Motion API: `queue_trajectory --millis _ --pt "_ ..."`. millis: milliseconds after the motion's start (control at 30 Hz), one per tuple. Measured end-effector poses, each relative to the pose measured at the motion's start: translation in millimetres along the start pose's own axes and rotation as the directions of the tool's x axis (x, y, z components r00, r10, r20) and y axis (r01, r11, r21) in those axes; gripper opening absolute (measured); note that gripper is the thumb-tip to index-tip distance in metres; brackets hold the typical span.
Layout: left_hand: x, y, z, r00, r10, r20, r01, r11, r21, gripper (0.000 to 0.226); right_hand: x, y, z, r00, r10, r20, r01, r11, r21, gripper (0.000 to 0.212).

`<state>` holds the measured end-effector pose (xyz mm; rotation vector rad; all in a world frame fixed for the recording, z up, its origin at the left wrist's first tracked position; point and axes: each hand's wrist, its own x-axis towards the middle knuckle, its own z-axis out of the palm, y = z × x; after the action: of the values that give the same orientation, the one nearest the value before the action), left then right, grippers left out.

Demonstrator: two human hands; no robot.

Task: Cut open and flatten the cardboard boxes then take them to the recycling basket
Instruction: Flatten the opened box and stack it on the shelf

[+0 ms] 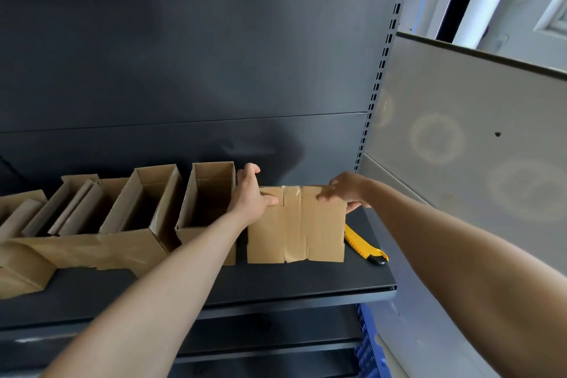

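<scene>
Head view, the only one.

- Left hand (250, 193): grips the upper left corner of a taped brown cardboard box (296, 224). The thumb lies flat across the near face and the fingers curl over the far edge. Firm hold, nothing else in it.
- Right hand (346, 190): on the upper right corner of the same box. The fingers are spread on the near face and the thumb shows round the right edge, so the corner is pinched between them. The fingertips are blurred, so I cannot tell how tightly.
- The box sits between the two grips on a dark metal shelf (276, 282). Its taped face is turned toward the camera, with a strip of tape running top to bottom midway between the hands.
- Just left of the left hand's grip, touching the wrist side: an open-topped brown cardboard box (208, 193), upright. Further left, a row of more open brown cardboard boxes (147, 199) along the same shelf.
- Below and right of the right hand's grip: a yellow utility knife with a black end (365, 247), lying on the shelf and partly tucked behind the held box's lower right corner.
- Well below both grips, under the shelf's right end: a blue slotted plastic crate (368, 344), only its edge in view.
- Right of the right arm: a pale grey side panel (475, 132).
</scene>
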<state>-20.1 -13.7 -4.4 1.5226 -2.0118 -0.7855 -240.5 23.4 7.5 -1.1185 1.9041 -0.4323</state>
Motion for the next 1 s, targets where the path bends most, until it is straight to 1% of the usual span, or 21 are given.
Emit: queue_trajectory --millis 33,67,133,167,233,267,333,400,467,533,567,600,633,667,700,733,767,833,900,1000 --pt "0.9 -0.7 2.0 1.000 0.006 -0.003 -0.006 1.000 0.015 0.072 0.8 0.1 0.6 0.999 0.000 -0.035 0.000 1.000 0.004 0.061" --pt "1.3 -1.1 3.5 1.000 0.008 -0.007 -0.008 0.999 0.038 0.073 3.4 1.4 0.8 0.997 0.002 -0.074 -0.001 1.000 0.007 0.059" --pt "1.5 -2.6 6.3 1.000 0.006 -0.003 -0.005 0.996 0.091 0.073 4.7 1.4 2.4 0.989 0.020 -0.147 -0.021 1.000 -0.010 0.037" --pt "1.1 -3.2 7.7 1.000 0.009 0.002 -0.010 0.991 0.137 0.072 5.3 1.9 3.6 0.984 0.039 -0.172 -0.042 0.999 -0.016 0.030" --pt "-0.8 -4.3 11.1 0.999 0.018 0.035 -0.026 0.969 0.246 0.073 7.9 4.7 7.3 0.983 0.078 -0.166 -0.074 0.997 0.031 0.023" --pt "-2.0 -4.8 13.4 0.998 0.016 0.065 -0.033 0.962 0.271 0.073 8.0 5.9 9.9 0.984 0.098 -0.150 -0.086 0.993 0.087 0.018" --pt "-3.9 -5.9 17.8 0.991 0.005 0.136 -0.041 0.964 0.264 0.069 7.1 8.4 12.8 0.982 0.146 -0.122 -0.121 0.974 0.191 0.008" --pt "-5.3 -8.3 21.4 0.980 -0.008 0.197 -0.045 0.964 0.264 0.057 6.1 9.8 14.4 0.970 0.197 -0.143 -0.153 0.951 0.269 0.008" --pt "-6.0 -11.7 24.2 0.966 -0.036 0.257 -0.039 0.959 0.282 0.048 7.2 11.5 14.7 0.960 0.242 -0.140 -0.174 0.909 0.379 0.013" --pt "-6.6 -13.9 27.5 0.936 -0.056 0.346 -0.050 0.955 0.292 0.045 8.8 15.1 19.5 0.955 0.293 -0.049 -0.241 0.859 0.451 0.018" --pt "-7.7 -14.0 29.1 0.917 -0.063 0.395 -0.060 0.954 0.292 0.045 10.3 18.5 23.1 0.949 0.315 0.007 -0.291 0.869 0.400 0.016" --pt "-9.0 -14.5 31.1 0.893 -0.071 0.444 -0.071 0.953 0.294 0.047 12.2 22.6 28.0 0.940 0.338 0.053 -0.338 0.894 0.295 0.012" --pt "-10.8 -15.4 33.3 0.866 -0.078 0.493 -0.085 0.950 0.300 0.049 12.3 26.8 33.1 0.926 0.369 0.076 -0.377 0.908 0.184 0.015" --pt "-12.3 -17.0 35.9 0.838 -0.090 0.539 -0.099 0.945 0.310 0.051 12.7 31.1 38.3 0.911 0.404 0.083 -0.410 0.909 0.072 0.024" --pt "-13.9 -19.3 38.6 0.809 -0.106 0.578 -0.109 0.940 0.324 0.052 12.0 33.8 42.5 0.901 0.424 0.092 -0.424 0.905 -0.019 0.028" --pt "-15.7 -22.0 41.3 0.785 -0.123 0.607 -0.114 0.935 0.336 0.053 11.1 35.0 46.1 0.898 0.428 0.105 -0.421 0.903 -0.087 0.027" --pt "-17.7 -24.4 43.5 0.767 -0.139 0.626 -0.115 0.931 0.347 0.054 9.5 35.0 48.8 0.894 0.432 0.124 -0.410 0.897 -0.167 0.025" --pt "-19.8 -29.2 47.3 0.750 -0.160 0.642 -0.107 0.928 0.356 0.056 3.5 33.7 53.1 0.883 0.447 0.145 -0.377 0.858 -0.349 0.032" --pt "-21.3 -32.9 50.4 0.742 -0.174 0.648 -0.102 0.925 0.366 0.059 0.7 34.8 59.3 0.870 0.459 0.181 -0.355 0.837 -0.417 0.044" --pt "-22.3 -37.3 53.2 0.735 -0.191 0.651 -0.113 0.912 0.395 0.062 -5.6 33.5 66.9 0.844 0.484 0.232 -0.334 0.812 -0.479 0.048"
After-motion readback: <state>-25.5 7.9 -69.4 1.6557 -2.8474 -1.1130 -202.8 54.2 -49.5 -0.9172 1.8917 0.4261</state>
